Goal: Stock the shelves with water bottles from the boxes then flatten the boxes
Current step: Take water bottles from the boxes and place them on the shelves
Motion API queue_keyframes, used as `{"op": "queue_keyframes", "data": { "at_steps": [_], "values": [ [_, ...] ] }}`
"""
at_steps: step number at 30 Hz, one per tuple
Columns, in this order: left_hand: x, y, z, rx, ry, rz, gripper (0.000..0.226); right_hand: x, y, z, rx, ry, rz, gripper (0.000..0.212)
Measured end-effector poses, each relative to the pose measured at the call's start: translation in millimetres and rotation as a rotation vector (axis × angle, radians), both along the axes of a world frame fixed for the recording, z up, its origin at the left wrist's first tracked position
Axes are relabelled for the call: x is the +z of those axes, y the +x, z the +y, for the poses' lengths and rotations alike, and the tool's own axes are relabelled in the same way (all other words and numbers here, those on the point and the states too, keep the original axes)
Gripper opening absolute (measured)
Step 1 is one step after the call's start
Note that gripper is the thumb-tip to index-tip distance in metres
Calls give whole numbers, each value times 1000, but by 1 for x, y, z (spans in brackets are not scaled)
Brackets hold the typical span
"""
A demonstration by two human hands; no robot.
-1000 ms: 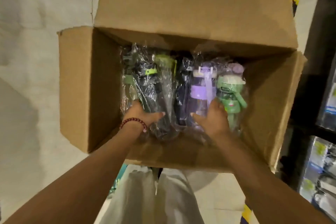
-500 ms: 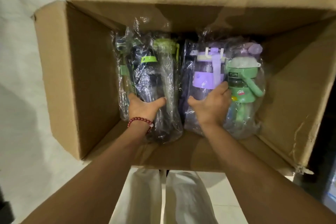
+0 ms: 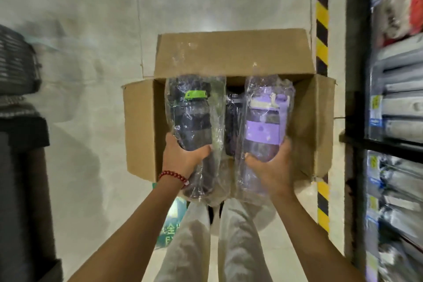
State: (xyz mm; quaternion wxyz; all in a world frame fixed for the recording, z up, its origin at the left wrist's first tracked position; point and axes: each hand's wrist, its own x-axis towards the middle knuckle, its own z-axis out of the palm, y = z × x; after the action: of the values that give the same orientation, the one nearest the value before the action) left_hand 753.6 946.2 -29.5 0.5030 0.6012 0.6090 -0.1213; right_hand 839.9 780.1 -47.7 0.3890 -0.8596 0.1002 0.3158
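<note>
Pale concrete floor (image 3: 91, 167) fills the background, with stocked shelves (image 3: 393, 121) off beyond the right hand and a yellow-and-black hazard stripe (image 3: 322, 41) running between them and the box. And both hands are loaded! The left hand (image 3: 183, 160), red bead bracelet (image 3: 174, 175) at the wrist, wraps its fingers around the lower body of a black bottle with a green lid (image 3: 194, 126), sealed in loose clear plastic. Just beside it, the right hand (image 3: 270, 167) curls round the base of a purple bottle (image 3: 263, 130), bagged the same way. Both bottles are held above the open cardboard box (image 3: 142, 126), which sits on the floor straight ahead of the hands, flaps spread wide. Another dark bottle (image 3: 232, 121) peeks out of the box, between the two raised ones.

Now the risk, judging from here: that wrapping looks slick and baggy, and each grip sits low on the bottle, so a bottle could slide inside its bag or tip top-heavy on the swing to the shelves. Trailing plastic below the left hand might also snag the box edge.
</note>
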Motion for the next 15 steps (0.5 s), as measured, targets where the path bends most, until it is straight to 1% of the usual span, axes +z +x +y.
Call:
{"op": "queue_keyframes", "data": {
  "at_steps": [1, 2, 3, 4, 6, 9, 10, 12, 14, 15],
  "values": [
    [17, -2, 2, 2, 14, -34, 122, 21, 0, -1, -4, 18, -8, 80],
    [32, -4, 4, -6, 16, -64, 120, 42, 1, -2, -13, 26, -9, 90],
    [50, -7, 6, -24, 21, -85, 113, 63, 1, -4, -22, 37, -13, 103],
    [69, -8, 8, -54, 34, -107, 104, 84, 2, -6, -30, 45, -17, 109],
    [107, -10, 13, -87, 52, -159, 95, 130, 5, -8, -50, 73, -33, 107],
    [173, -7, 19, -160, 94, -251, 92, 192, 9, -12, -67, 147, -89, 116],
    [194, -6, 22, -191, 107, -279, 87, 211, 10, -13, -71, 187, -118, 114],
    [234, -1, 25, -240, 135, -333, 79, 247, 12, -17, -90, 245, -145, 101],
    [271, 2, 30, -252, 173, -357, 86, 287, 13, -20, -93, 305, -162, 93],
    [288, 3, 33, -256, 183, -376, 88, 304, 13, -21, -92, 334, -179, 95]
  ]
}}
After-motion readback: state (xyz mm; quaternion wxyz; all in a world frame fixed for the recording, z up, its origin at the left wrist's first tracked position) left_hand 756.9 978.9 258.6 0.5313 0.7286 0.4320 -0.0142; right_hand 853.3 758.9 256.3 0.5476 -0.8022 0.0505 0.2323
